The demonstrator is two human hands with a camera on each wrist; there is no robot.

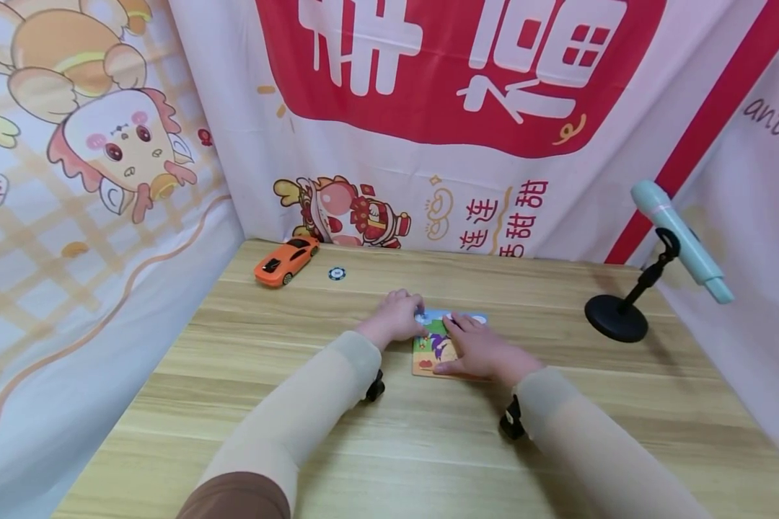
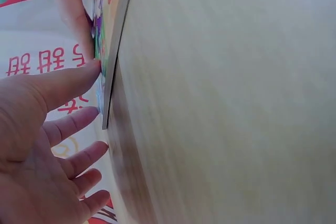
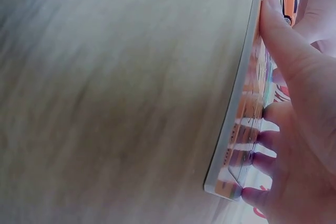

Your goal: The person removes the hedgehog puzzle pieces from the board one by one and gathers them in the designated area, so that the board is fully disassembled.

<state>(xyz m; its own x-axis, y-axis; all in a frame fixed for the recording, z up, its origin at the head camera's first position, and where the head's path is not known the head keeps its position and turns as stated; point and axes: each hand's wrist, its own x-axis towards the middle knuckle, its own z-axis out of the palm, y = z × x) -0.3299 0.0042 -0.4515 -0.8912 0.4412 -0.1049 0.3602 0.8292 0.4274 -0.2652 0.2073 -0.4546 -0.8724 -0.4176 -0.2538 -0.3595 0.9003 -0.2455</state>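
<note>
Both sleeved forearms converge on the colourful flat picture puzzle board (image 1: 438, 346), long axis running away, right hand (image 1: 477, 349) flat atop, left hand (image 1: 396, 317) fingertips touching its far-left corner.

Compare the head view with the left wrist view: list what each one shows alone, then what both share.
Only the head view shows the orange toy car, the poker chip, the microphone on its stand and the right hand resting on the picture board. Only the left wrist view shows the board's thin edge lying flat on the table. Both show the left hand touching the picture board, the wooden table and the printed cloth backdrop.
</note>
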